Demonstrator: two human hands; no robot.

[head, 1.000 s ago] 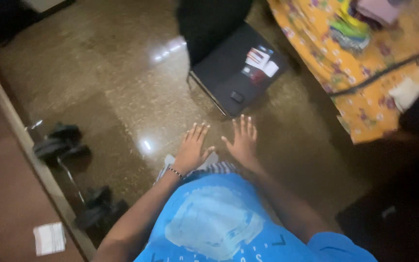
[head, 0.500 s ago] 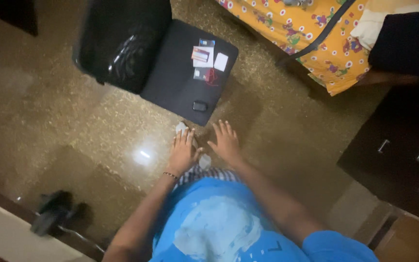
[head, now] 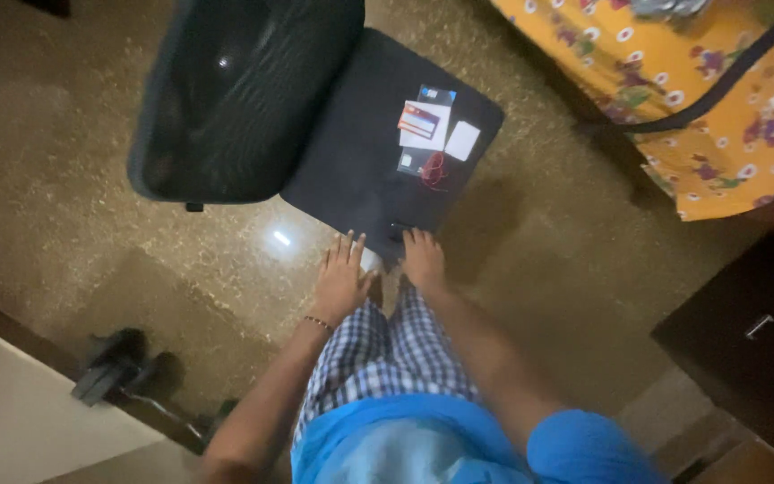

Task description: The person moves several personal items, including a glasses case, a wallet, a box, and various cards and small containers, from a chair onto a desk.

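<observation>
My left hand (head: 342, 276) and my right hand (head: 423, 258) reach forward side by side above my checked shorts (head: 385, 354), fingers spread, holding nothing. Both hands hover at the near edge of a black office chair seat (head: 360, 170). On the seat lie several cards and papers (head: 429, 125) and a red tangle of thread (head: 434, 168). A small dark object on the seat edge sits just ahead of my right fingertips; I cannot tell if they touch it. A thin bracelet circles my left wrist (head: 318, 323).
The chair's black mesh backrest (head: 239, 90) lies to the left. A bed with a yellow flowered sheet (head: 700, 99) fills the top right. A dark cabinet (head: 754, 341) stands at right. Dumbbells (head: 123, 376) rest on the polished stone floor at lower left.
The view has swung and come nearer the chair. Both hands, still open and together, now sit at the chair seat's near edge instead of over bare floor.
</observation>
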